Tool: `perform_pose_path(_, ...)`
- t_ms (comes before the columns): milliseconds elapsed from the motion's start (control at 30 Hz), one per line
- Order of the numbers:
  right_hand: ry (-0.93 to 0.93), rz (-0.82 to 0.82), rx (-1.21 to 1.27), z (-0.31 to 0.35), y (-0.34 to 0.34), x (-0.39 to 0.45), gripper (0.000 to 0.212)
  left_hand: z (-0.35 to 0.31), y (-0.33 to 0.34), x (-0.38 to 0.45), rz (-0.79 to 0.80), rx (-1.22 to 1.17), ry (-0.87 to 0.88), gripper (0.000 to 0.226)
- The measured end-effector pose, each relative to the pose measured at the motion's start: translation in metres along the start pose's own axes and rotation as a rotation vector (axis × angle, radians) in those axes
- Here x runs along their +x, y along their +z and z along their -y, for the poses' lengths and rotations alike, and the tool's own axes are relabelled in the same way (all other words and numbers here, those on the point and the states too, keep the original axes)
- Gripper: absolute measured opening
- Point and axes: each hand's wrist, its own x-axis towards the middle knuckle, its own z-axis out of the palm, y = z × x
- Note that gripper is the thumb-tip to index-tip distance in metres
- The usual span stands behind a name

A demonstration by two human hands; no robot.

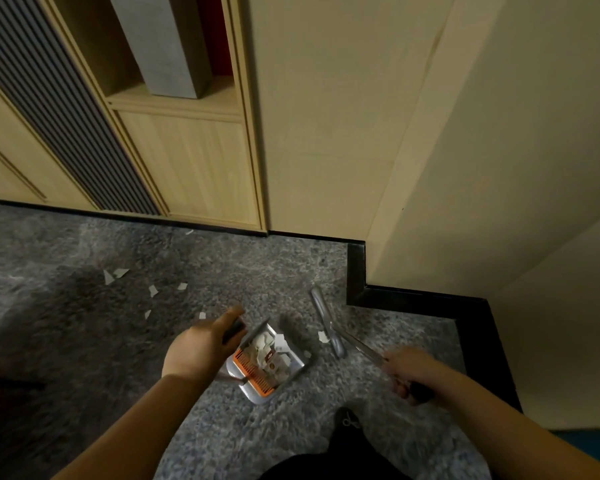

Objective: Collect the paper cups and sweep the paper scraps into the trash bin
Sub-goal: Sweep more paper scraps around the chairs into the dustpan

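Note:
A grey dustpan (293,355) with an orange comb edge stands on the speckled grey floor, holding several white paper scraps. My left hand (201,344) grips the dustpan's dark handle. My right hand (407,370) grips the dark grip of a broom, whose grey head (326,320) lies on the floor just right of the pan. One scrap (323,336) lies beside the broom head. Several more scraps (115,274) are scattered on the floor to the left. No paper cups or trash bin are visible.
A wooden cabinet (187,161) with an open shelf stands along the far wall. A beige wall with a black skirting board (416,296) juts out at the right. My dark shoe (349,419) is below the dustpan.

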Motion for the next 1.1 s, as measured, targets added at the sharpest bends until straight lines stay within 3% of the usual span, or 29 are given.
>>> perform_pose_path(267,0.124,0.034,-0.094,0.026,-0.062,0.068,0.013,-0.036,0.045,0.058,0.196,0.056,-0.022,0.046)
perform_pose_path(467,0.073,0.061,-0.252,0.045,-0.095,0.124,0.018,-0.054,0.062,0.114,0.199,0.11,-0.074,0.045)
perform_pose_path(567,0.042,0.103,-0.382,0.058,-0.1,0.141,0.032,-0.059,0.064,0.134,0.213,0.124,-0.092,0.046)
perform_pose_path(667,-0.009,0.111,-0.469,0.068,-0.102,0.146,0.025,-0.06,0.067,0.142,0.203,0.136,-0.091,0.046)
perform_pose_path(833,-0.043,0.27,-0.661,0.078,-0.088,0.139,0.033,-0.055,0.068,0.137,0.199,0.152,-0.105,0.047)
perform_pose_path(1000,-0.015,0.336,-0.522,0.075,-0.061,0.137,0.014,-0.049,0.066,0.128,0.184,0.142,-0.114,0.045)
perform_pose_path(1100,0.005,0.373,-0.467,0.074,-0.043,0.135,0.013,-0.043,0.064,0.121,0.175,0.129,-0.109,0.045)
